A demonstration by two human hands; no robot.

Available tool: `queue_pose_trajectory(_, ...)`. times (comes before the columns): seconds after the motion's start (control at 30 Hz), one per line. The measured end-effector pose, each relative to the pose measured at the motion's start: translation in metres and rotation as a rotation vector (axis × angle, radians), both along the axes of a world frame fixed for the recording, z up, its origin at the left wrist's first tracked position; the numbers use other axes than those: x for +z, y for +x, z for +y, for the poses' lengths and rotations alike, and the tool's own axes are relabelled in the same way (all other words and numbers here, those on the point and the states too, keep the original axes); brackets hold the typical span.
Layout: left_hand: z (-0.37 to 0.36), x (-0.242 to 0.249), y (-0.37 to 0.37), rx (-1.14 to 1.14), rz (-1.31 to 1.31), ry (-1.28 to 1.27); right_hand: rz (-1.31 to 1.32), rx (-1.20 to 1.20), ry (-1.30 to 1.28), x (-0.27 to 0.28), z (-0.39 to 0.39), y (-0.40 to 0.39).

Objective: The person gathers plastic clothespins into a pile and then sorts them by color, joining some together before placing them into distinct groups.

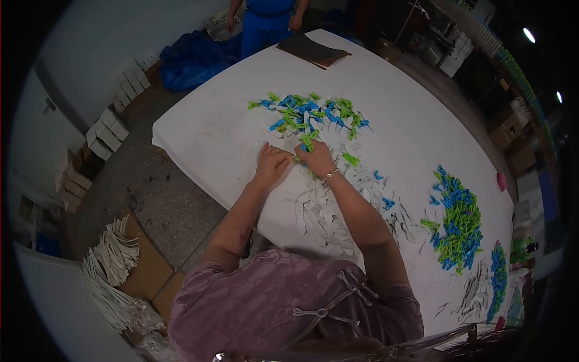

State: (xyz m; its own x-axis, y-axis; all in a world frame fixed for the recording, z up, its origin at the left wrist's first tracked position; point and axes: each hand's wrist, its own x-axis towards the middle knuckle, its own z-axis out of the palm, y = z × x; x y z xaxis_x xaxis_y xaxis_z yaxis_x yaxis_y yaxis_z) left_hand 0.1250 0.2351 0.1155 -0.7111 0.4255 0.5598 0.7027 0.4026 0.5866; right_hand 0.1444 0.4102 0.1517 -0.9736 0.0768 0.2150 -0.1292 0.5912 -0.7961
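Over the white table my left hand [273, 164] is closed, fingertips pinched at a thin pale piece too small to make out. Close beside it on the right, my right hand [318, 159] is closed around a green clip [309, 142], which looks like a plastic clothespin; some blue shows by its fingers. Just beyond both hands lies a loose pile of green and blue clips [304, 113] mixed with white flat pieces. Under and beside my right forearm, many white flat pieces [319, 217] are spread out. A single green clip [350, 159] rests right of my right hand.
A dense heap of green and blue clips [458, 223] is on the right of the table [205, 120], with another heap [497, 274] beyond. A dark flat sheet [313, 49] lies at the far edge. A person in blue [265, 21] stands behind it. White bundles [117, 253] lie on cardboard at left.
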Motion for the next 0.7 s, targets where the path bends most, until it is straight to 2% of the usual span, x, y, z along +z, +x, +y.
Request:
queue_pose_trajectory(0.07, -0.003, 0.004, 0.002, 0.000, -0.004, 0.023, -0.107, -0.029, -0.665, 0.051, 0.007, 0.020)
queue_pose_trajectory(0.13, 0.001, 0.005, 0.006, -0.073, 0.051, -0.019, -0.046, -0.152, -0.950, 0.064, 0.043, 0.017)
queue_pose_trajectory(0.2, 0.001, 0.002, 0.005, -0.058, 0.068, -0.008, 0.044, -0.350, -0.831, 0.070, 0.090, 0.015)
queue_pose_trajectory(0.33, 0.003, 0.004, 0.004, 0.032, 0.093, 0.072, 0.096, -0.654, -0.227, 0.056, 0.204, 0.024)
queue_pose_trajectory(0.4, 0.006, 0.007, -0.003, 0.107, 0.048, 0.103, 0.035, -0.740, 0.077, 0.051, 0.250, 0.031)
queue_pose_trajectory(0.43, 0.008, 0.008, -0.008, 0.174, -0.001, 0.128, 0.038, -0.736, 0.080, 0.037, 0.272, 0.030)
queue_pose_trajectory(0.5, 0.014, 0.011, -0.020, 0.223, -0.043, 0.217, -0.046, -0.782, 0.566, 0.006, 0.303, 0.023)
queue_pose_trajectory(0.57, 0.023, 0.011, -0.035, 0.269, -0.089, 0.305, -0.139, -0.662, 0.545, 0.033, 0.254, 0.024)
queue_pose_trajectory(0.63, 0.034, 0.004, -0.053, 0.346, -0.254, 0.453, 0.065, -0.408, 0.546, 0.039, 0.196, 0.012)
queue_pose_trajectory(0.67, 0.041, -0.003, -0.057, 0.342, -0.255, 0.455, 0.043, -0.237, 0.405, 0.047, 0.159, 0.008)
queue_pose_trajectory(0.7, 0.047, -0.010, -0.062, 0.377, -0.249, 0.488, 0.074, -0.082, 0.457, 0.042, 0.133, 0.000)
